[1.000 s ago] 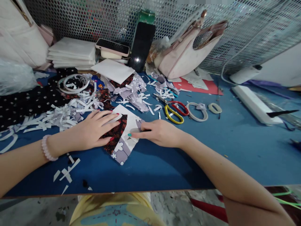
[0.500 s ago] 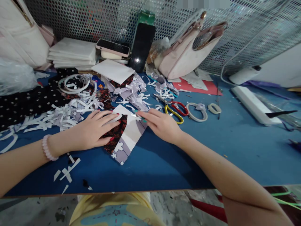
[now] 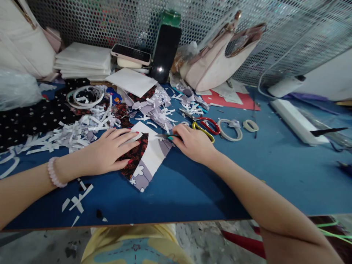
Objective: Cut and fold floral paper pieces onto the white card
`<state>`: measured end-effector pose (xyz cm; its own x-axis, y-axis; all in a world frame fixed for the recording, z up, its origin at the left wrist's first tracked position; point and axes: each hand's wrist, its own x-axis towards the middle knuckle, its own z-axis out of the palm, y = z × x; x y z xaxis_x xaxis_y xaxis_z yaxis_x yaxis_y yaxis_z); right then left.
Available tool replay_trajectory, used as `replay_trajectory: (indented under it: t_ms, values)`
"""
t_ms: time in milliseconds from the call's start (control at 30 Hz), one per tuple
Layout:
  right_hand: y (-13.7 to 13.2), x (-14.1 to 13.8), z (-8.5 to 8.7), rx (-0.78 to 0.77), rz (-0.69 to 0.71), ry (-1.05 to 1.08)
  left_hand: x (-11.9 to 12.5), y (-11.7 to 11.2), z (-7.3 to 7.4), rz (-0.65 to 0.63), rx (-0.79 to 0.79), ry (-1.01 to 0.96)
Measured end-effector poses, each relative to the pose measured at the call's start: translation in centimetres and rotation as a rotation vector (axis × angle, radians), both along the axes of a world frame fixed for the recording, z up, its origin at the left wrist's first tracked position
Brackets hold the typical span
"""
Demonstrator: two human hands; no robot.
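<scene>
My left hand (image 3: 110, 152) lies flat with fingers spread, pressing on a piece of black and red flowered fabric (image 3: 141, 156). Beneath it is a white sheet (image 3: 154, 150) whose lower and right edges show a grey-lilac strip with white flowers (image 3: 141, 177). At the sheet's right side, my right hand (image 3: 194, 143) is closed around a slim, dark, pointed tool (image 3: 164, 135); its kind is unclear. The tool's tip points left over the white sheet. Teal shows at my right fingertips. Part of the fabric is hidden under my left hand.
Red-and-yellow-handled scissors (image 3: 205, 126) lie right of my right hand, near tape rolls (image 3: 232, 130). White and lilac scraps (image 3: 79, 132) heap behind my left hand. A stack of white sheets (image 3: 82, 60), a phone (image 3: 130, 54) and a pale handbag (image 3: 213, 68) stand along the mesh back.
The fingers of my right hand were stretched over the sheet; they have drawn back to the right and curled, and the pointed tool now shows plainly. My left hand stays put.
</scene>
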<state>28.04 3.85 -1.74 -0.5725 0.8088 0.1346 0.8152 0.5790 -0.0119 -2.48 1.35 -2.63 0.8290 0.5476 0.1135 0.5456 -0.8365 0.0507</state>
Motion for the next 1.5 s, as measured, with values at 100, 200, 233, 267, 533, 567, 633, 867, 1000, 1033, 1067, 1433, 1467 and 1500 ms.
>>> replay_trajectory:
  t_ms: [100, 200, 233, 267, 533, 567, 633, 867, 1000, 1033, 1067, 1433, 1467, 1500]
  values:
    - [-0.7, -0.4, 0.0, 0.019, 0.177, 0.004, 0.0, 0.0, 0.0, 0.000, -0.001, -0.003]
    - [-1.4, -0.9, -0.2, 0.053, 0.294, -0.002, 0.1, 0.1, -0.1, 0.003, 0.003, -0.008]
    - [-1.6, -1.1, -0.3, 0.061, 0.310, -0.008, 0.1, 0.0, -0.1, 0.004, 0.004, -0.009]
    - [-1.7, -1.2, -0.3, 0.066, 0.318, -0.013, 0.1, 0.0, -0.1, 0.006, 0.003, -0.008]
    - [-1.8, -1.4, -0.7, 0.122, 0.356, 0.006, 0.1, 0.0, 0.1, 0.003, -0.009, -0.007]
    - [-1.8, -1.4, -0.7, 0.128, 0.359, 0.010, 0.1, 0.0, 0.1, 0.003, -0.009, -0.008]
    - [-1.7, -1.4, -0.8, 0.126, 0.357, 0.008, 0.1, 0.1, 0.0, 0.003, -0.013, -0.007]
    - [-1.8, -1.5, -0.9, 0.134, 0.366, 0.020, 0.0, 0.0, 0.1, 0.003, -0.030, -0.010]
    - [-1.7, -1.4, -0.9, 0.111, 0.370, 0.004, 0.1, 0.1, 0.1, 0.005, -0.036, -0.017]
    - [-1.6, -1.4, -0.9, 0.102, 0.373, 0.000, 0.1, 0.1, 0.1, 0.004, -0.037, -0.019]
    - [-1.6, -1.4, -0.9, 0.092, 0.376, -0.003, 0.2, 0.1, 0.1, 0.004, -0.037, -0.022]
    - [-1.3, -1.1, -0.8, -0.013, 0.388, -0.003, 0.2, -0.1, 0.2, 0.037, -0.073, -0.014]
    - [-1.2, -1.1, -0.8, -0.019, 0.389, 0.001, 0.2, -0.1, 0.2, 0.038, -0.076, -0.017]
    - [-1.2, -1.1, -0.7, -0.023, 0.390, 0.003, 0.2, -0.1, 0.2, 0.040, -0.079, -0.022]
